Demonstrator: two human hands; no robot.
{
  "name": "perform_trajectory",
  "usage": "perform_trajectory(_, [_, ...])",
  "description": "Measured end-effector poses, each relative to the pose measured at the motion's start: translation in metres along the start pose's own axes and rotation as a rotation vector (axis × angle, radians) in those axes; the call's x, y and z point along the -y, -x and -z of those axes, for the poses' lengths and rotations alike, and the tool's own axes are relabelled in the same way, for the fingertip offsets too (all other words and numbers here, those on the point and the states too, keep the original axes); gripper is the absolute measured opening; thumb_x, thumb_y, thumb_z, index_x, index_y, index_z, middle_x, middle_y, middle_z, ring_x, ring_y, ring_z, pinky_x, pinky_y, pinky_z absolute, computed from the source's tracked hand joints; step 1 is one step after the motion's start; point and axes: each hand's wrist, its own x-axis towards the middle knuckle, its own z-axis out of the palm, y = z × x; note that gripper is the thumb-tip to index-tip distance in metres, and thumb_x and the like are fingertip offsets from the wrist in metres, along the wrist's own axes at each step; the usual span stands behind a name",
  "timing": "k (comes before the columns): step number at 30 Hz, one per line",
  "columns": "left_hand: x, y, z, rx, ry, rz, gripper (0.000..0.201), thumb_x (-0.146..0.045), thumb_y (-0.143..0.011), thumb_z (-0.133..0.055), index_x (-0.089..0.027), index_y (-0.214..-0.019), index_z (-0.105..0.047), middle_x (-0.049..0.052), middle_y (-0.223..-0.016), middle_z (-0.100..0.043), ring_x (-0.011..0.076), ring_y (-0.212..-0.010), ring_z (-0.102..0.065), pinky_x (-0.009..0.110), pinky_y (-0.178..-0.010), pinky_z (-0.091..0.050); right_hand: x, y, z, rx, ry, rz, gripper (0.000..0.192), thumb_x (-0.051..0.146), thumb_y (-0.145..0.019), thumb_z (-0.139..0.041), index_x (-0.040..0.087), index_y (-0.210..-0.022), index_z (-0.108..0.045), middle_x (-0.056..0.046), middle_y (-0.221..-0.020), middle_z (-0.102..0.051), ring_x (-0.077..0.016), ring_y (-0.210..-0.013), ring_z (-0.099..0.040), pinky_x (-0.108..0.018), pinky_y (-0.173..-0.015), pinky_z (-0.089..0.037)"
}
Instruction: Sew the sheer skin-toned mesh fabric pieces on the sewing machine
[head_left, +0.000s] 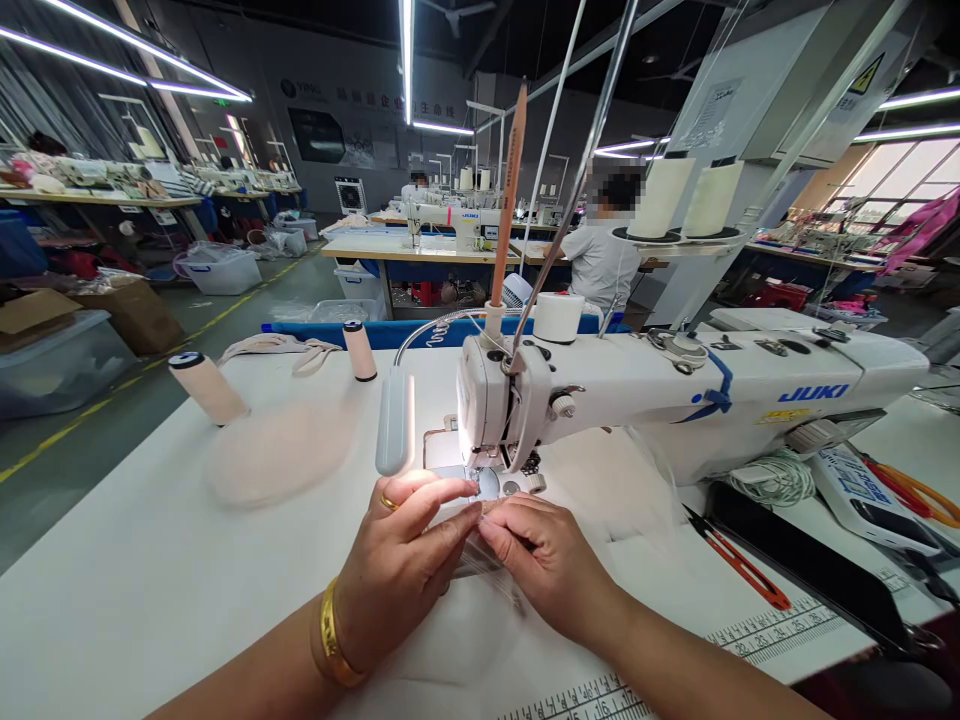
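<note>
My left hand [405, 545], with a gold ring and bracelet, is at the front of a white sewing machine [615, 385]. Its thumb and fingers pinch the edge of a thin, sheer pale fabric [491, 575], while the index finger stretches toward the presser foot [477, 480]. Touching it at the fingertips, my right hand [551, 560] pinches the same fabric edge from the right side. The fabric hangs below both hands toward the table's front; part of it is hidden under the fingers. A lit lamp [395, 420] shines beside the needle area.
Left of the machine are a thread cone [206, 388], a smaller spool [359, 352] and a pale fabric piece [277, 455]. At right lie orange thread snips [739, 560], a black phone-like slab [810, 565] and a coiled cable [772, 478]. Behind, a person [604, 255] sits at another table.
</note>
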Motion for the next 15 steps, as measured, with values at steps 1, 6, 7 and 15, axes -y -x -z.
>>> perform_trajectory(1, [0.0001, 0.0, 0.0001, 0.003, 0.0, 0.002, 0.021, -0.011, -0.096, -0.062, -0.02, -0.109, -0.076, 0.01, -0.113, -0.076, 0.0242, -0.104, -0.062, 0.038, -0.092, -0.049, 0.0001, -0.0001, 0.0, -0.002, 0.002, 0.0, 0.034, 0.024, -0.104, -0.049, 0.021, -0.07, -0.053, 0.001, -0.069, -0.061, -0.015, -0.068, -0.055, -0.027, -0.065, -0.04])
perform_trajectory(6, [0.0013, 0.0006, 0.0007, 0.012, 0.009, -0.006, 0.022, -0.009, -0.096, -0.062, -0.018, -0.111, -0.075, 0.01, -0.115, -0.075, 0.0251, -0.106, -0.06, 0.039, -0.093, -0.048, 0.0008, -0.0006, 0.0001, -0.001, 0.003, -0.003, 0.035, 0.026, -0.105, -0.048, 0.021, -0.071, -0.054, 0.0, -0.071, -0.062, -0.0153, -0.069, -0.056, -0.028, -0.065, -0.041])
perform_trajectory(7, [0.0014, 0.0007, 0.0008, 0.012, 0.01, -0.007, 0.022, -0.009, -0.096, -0.062, -0.018, -0.111, -0.075, 0.01, -0.115, -0.075, 0.0252, -0.106, -0.059, 0.039, -0.093, -0.047, 0.001, -0.0007, 0.0001, 0.001, 0.003, -0.003, 0.035, 0.026, -0.105, -0.048, 0.021, -0.07, -0.054, 0.0, -0.071, -0.062, -0.0153, -0.069, -0.056, -0.028, -0.065, -0.041])
perform_trajectory(15, [0.0, 0.001, 0.0004, 0.009, 0.014, -0.001, 0.022, -0.007, -0.096, -0.062, -0.02, -0.11, -0.074, 0.009, -0.114, -0.076, 0.0244, -0.104, -0.06, 0.039, -0.092, -0.048, 0.0015, -0.0011, 0.0005, -0.004, -0.009, -0.01, 0.035, 0.026, -0.104, -0.048, 0.021, -0.07, -0.054, 0.0, -0.071, -0.063, -0.0149, -0.069, -0.057, -0.027, -0.066, -0.042])
